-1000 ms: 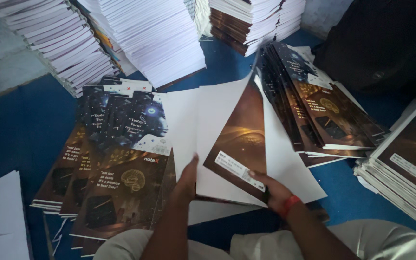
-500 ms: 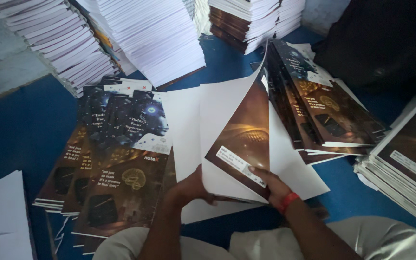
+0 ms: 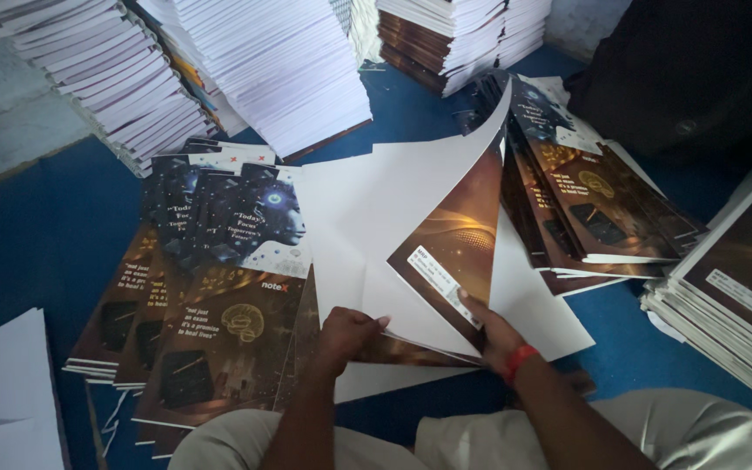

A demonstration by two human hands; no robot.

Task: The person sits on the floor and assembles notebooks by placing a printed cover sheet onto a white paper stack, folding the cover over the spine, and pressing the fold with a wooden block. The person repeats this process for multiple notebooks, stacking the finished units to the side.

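**Two hands lifting a printed cover sheet over a blue floor**

The right hand [image 3: 491,335] grips the near edge of a large cover sheet [image 3: 446,235], its fingers [image 3: 472,306] clamped on the brown printed face beside a small white label; the sheet curls up and away, white on its back, its far corner rising toward the stacks beyond. A red band [image 3: 520,361] circles the right wrist; the left hand [image 3: 345,335] lies just left of it, fingers curled together on the near edge of the flat white sheets [image 3: 341,218] beneath. To the left, a fanned pile of dark covers [image 3: 211,296] rests on the blue floor [image 3: 28,244]; to the right, another fanned pile [image 3: 594,200] lies beside a stack of finished books [image 3: 733,296]. Far off stand tall stacks of white pages [image 3: 271,61]; a loose white sheet [image 3: 2,392] lies near left.
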